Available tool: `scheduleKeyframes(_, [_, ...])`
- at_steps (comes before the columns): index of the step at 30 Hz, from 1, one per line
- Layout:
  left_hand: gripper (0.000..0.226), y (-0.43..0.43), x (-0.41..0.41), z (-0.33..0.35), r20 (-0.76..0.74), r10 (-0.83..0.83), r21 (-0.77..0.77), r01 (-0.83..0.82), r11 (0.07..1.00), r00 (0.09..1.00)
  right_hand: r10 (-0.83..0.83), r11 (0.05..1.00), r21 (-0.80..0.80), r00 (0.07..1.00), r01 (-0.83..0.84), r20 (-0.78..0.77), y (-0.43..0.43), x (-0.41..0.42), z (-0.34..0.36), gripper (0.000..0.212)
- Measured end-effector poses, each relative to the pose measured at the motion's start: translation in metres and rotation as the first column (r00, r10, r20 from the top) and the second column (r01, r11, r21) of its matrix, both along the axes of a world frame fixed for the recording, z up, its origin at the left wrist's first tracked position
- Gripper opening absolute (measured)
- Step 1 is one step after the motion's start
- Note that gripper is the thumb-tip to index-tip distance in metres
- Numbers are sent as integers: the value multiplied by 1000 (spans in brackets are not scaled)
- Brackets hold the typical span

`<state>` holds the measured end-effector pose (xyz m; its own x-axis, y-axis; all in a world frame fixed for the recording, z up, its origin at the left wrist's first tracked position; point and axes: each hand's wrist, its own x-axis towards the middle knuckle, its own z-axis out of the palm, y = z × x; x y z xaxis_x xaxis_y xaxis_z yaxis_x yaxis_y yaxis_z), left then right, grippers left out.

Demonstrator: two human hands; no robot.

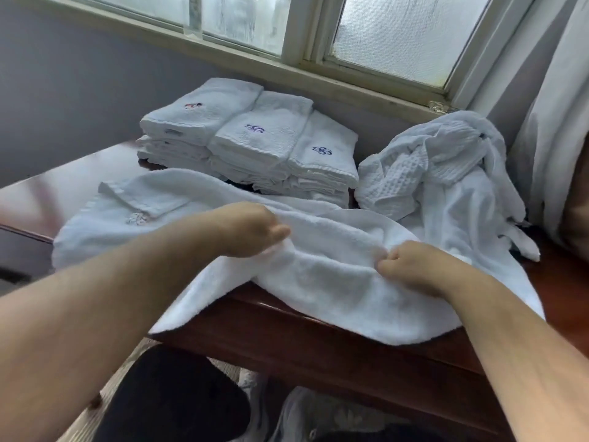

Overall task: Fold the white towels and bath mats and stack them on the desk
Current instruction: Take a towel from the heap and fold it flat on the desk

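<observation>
Towel (318,282): white terry, lying open across the near half of the worktop (79,177), its front portion hanging over the near edge. Far-left corner is turned back on itself, beside an embroidered mark.

Your left hand (251,229) sits mid-towel, fingers (280,232) curled round a raised ridge of cloth. Your right hand (411,269) is closer to the near edge, fingers bunched tight and pinching a fold. Both hands hold the same towel, well apart along it.

Judged step: gathering the cloth to start a fold; no fold made yet.

Risks:
- The overhang carries weight. If you let go of both grips, the towel may slide off the near edge.
- Grips are on mid-cloth ridges, not on hems, so a fold from here would likely come out skewed.
- The turned-back corner would be trapped inside as a lump.
- The towel's far side lies against the folded stacks (255,138) at the far edge under the window; a hard pull or lift could drag their lowest layers.
- The unfolded waffle heap (439,173) at the right edge touches the towel and may snag

Containers: none in view; stacks and heap rest directly on the worktop
</observation>
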<state>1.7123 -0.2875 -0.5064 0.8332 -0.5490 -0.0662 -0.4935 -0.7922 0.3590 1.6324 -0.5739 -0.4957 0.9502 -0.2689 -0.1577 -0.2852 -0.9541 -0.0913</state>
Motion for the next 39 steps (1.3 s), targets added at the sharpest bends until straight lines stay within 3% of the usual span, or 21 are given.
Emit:
scheduleKeyframes(2, [55, -8, -1, -17, 70, -40, 173, 27, 985, 997, 39, 970, -243, 998, -28, 40, 11, -4, 1, 38])
scheduleKeyframes(4, [75, -14, -1, -34, 47, -43, 240, 31, 970, 998, 175, 984, -19, 964, -175, 199, 26, -9, -5, 64])
scheduleKeyframes(5, [73, -14, 0, -39, 28, -41, 199, 34, 979, 999, 254, 955, 106, 947, -278, 196, 34, -11, -10, 73])
scheduleKeyframes(7, [57, -8, 10, -41, -27, -41, -1, 41, 999, 999, 385, 915, 83, 916, -395, 114, 45, -14, -29, 73])
scheduleKeyframes(9, [45, 3, 18, -37, -99, -59, -195, 38, 980, 993, 417, 907, -29, 886, -420, 202, 46, -14, -46, 52])
scheduleKeyframes(11, [36, 13, 23, -36, -128, -108, -239, 75, 968, 986, 465, 874, -30, 815, -486, 347, 48, -13, -54, 35])
scheduleKeyframes(14, [34, 19, 25, -36, -66, -168, -150, 157, 976, 984, 493, 805, 111, 762, -582, 419, 56, -8, -55, 20])
scheduleKeyframes(16, [34, 18, 25, -36, -26, -153, -133, 148, 980, 988, 459, 769, 286, 805, -572, 376, 57, -2, -46, 18])
scheduleKeyframes(18, [36, 17, 24, -38, 49, -117, -126, 122, 985, 992, 355, 703, 579, 909, -414, 219, 51, 3, -26, 30])
scheduleKeyframes(19, [37, 17, 24, -39, 98, -120, -107, 130, 986, 988, 285, 712, 633, 949, -304, 135, 49, 5, -17, 29])
scheduleKeyframes(20, [39, 17, 23, -42, 133, -141, -79, 152, 985, 981, 221, 775, 597, 974, -206, 50, 46, 8, -8, 27])
scheduleKeyframes(22, [40, 16, 20, -48, 155, -200, -39, 208, 977, 968, 187, 968, 172, 982, -183, -3, 42, 14, 0, 28])
scheduleKeyframes(23, [40, 17, 19, -50, 161, -218, -44, 228, 973, 963, 219, 976, -20, 971, -218, 99, 43, 15, -4, 28])
scheduleKeyframes(24, [38, 17, 19, -51, 173, -220, -72, 235, 969, 960, 289, 957, -86, 913, -276, 286, 47, 12, -9, 28])
scheduleKeyframes(26, [33, 20, 20, -51, 181, -157, -197, 192, 961, 971, 426, 855, 23, 726, -519, 540, 64, -3, -18, 28])
scheduleKeyframes(28, [30, 22, 22, -48, 136, -67, -303, 106, 947, 988, 574, 734, 88, 684, -674, 451, 80, -15, -32, 31])
scheduleKeyframes(30, [29, 22, 23, -47, 110, -35, -313, 68, 947, 993, 650, 712, 41, 680, -701, 339, 91, -18, -47, 40])
scheduleKeyframes(33, [27, 21, 22, -48, 135, -52, -296, 91, 951, 989, 653, 684, 44, 639, -728, 407, 95, -20, -48, 22])
scheduleKeyframes(35, [27, 20, 21, -48, 143, -60, -296, 100, 950, 988, 642, 654, 192, 671, -732, 371, 93, -22, -39, 19])
scheduleKeyframes(37, [26, 21, 21, -48, 144, -69, -315, 111, 943, 987, 610, 661, 411, 769, -628, 194, 87, -23, -24, 24])
scheduleKeyframes(39, [25, 23, 19, -49, 160, -106, -323, 154, 934, 981, 605, 682, 516, 796, -518, -2, 84, -24, -10, 29])
